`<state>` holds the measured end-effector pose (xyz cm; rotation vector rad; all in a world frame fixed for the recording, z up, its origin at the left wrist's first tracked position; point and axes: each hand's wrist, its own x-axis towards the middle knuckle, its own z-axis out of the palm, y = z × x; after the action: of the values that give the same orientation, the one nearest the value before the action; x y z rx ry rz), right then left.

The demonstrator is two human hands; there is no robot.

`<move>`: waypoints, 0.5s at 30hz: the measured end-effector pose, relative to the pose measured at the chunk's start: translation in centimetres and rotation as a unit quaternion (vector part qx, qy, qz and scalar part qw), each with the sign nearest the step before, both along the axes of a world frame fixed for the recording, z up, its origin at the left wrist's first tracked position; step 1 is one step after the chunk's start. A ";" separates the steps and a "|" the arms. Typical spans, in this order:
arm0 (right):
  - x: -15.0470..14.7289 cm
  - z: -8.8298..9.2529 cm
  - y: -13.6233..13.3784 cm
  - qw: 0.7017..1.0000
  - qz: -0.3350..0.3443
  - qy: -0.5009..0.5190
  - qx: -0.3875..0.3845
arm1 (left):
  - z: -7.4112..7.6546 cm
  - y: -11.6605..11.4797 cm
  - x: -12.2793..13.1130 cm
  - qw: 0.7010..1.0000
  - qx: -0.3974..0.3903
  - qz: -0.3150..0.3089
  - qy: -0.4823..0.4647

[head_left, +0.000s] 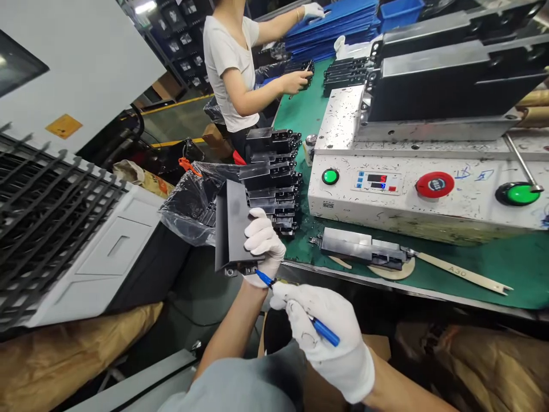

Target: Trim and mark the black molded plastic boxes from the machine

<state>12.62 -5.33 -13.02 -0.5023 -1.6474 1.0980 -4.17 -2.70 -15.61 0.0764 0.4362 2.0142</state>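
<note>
Off the near left corner of the desk (527, 274), a black housing (240, 223) is gripped by the left hand (268, 246) and apparently marked with a pen (326, 333) pinched by the right hand (338, 355), a steady tip being needed

held housing (241, 223): looks smooth, satin plastic | marker (326, 332): glossy plastic | right glove (330, 361): matt cloth | bag (182, 229): crinkled, shiny plastic

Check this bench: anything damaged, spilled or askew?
Yes: the white machine housing looks stained or scuffed, speckled dark across its front and top. A metal rod slants over the edge of its far-right green button; can't tell whether it touches. No spill visible.
</note>
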 end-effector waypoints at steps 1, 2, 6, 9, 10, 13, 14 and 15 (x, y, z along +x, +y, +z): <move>0.1 0.0 0.0 1.000 0.006 0.000 -0.003 | 0.1 0.0 0.1 1.000 -0.006 0.008 0.006; 0.2 0.0 -0.1 1.000 0.014 0.001 -0.005 | 0.2 0.1 0.1 1.000 -0.007 0.014 0.007; 0.6 0.4 -0.2 1.000 0.028 0.000 -0.006 | 0.9 0.6 0.8 1.000 -0.008 0.002 -0.018; 0.2 0.7 -0.1 0.999 0.038 0.007 -0.005 | 1.2 0.9 1.4 0.999 -0.027 -0.033 -0.014; 0.0 0.8 -0.1 0.999 0.042 0.016 -0.005 | 1.1 1.0 1.4 0.999 -0.029 -0.042 0.001; -0.5 0.9 -0.1 0.998 0.054 0.037 0.000 | 0.5 0.7 1.2 0.995 -0.018 -0.056 0.076; -0.5 0.9 -0.2 0.997 0.068 0.034 0.011 | 0.3 0.6 1.1 0.993 -0.014 -0.053 0.103; -0.4 1.0 -0.2 0.997 0.071 0.019 0.020 | 0.2 0.4 0.9 0.991 -0.011 -0.047 0.128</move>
<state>12.20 -5.55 -12.02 -0.3406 -1.6880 1.1699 -3.28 -2.25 -15.39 0.3389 0.6070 1.9136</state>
